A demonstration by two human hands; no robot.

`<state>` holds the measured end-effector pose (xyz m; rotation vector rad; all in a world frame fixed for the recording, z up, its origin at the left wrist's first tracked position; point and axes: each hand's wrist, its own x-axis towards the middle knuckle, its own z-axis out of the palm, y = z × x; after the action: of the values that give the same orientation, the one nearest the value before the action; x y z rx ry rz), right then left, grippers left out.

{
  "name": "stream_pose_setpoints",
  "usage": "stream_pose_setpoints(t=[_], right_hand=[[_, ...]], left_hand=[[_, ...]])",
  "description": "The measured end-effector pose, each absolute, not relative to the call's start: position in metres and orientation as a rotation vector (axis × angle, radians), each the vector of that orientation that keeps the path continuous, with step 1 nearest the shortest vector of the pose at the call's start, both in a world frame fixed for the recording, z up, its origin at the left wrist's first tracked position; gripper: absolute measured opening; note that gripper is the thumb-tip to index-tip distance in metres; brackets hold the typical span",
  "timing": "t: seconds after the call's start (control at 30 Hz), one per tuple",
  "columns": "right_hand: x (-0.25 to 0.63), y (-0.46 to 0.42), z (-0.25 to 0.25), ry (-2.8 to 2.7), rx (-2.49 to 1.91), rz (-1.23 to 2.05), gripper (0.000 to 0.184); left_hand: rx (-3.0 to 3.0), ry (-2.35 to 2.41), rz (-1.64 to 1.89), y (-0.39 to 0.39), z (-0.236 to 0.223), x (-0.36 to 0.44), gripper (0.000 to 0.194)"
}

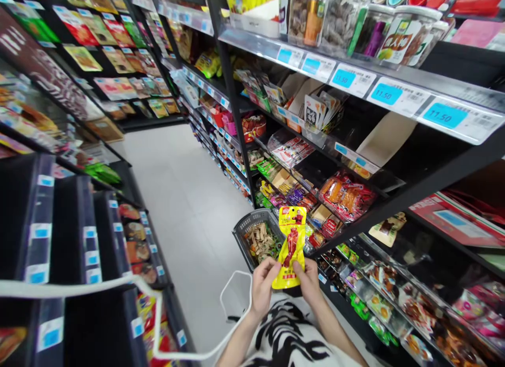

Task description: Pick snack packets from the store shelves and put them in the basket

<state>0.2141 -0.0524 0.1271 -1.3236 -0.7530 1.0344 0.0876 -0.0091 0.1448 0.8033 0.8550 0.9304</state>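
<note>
Head view: left hand point(263, 283) and right hand point(310, 280) both pinch lower edges of yellow snack pouch point(291, 246), upright above lap. Gray basket point(240, 235) just beyond, small packets inside. Store aisle, smooth pale gray floor point(177, 183), black stocked shelves point(232, 83) both sides, blue-white price tags point(386, 95).

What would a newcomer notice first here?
The bright yellow snack packet, held upright between the left hand and right hand at lower centre. Next, the row of blue-and-white price tags along the upper-right shelf edge, then the grey basket just beyond the left hand.
</note>
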Motion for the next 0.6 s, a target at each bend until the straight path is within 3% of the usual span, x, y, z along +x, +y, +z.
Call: stream_pose_setpoints(t=[0.3,0.6], right_hand=[[0.212,-0.056,0.143,-0.822,-1.4,1.027,0.049],[0.201,-0.053,0.135,-0.877,-1.385,1.034,0.056]], left_hand=[[1.045,0.928,0.892,-0.005,0.139,0.079,0.045],[0.671,0.882,0.934,-0.01,0.132,0.075,0.037]])
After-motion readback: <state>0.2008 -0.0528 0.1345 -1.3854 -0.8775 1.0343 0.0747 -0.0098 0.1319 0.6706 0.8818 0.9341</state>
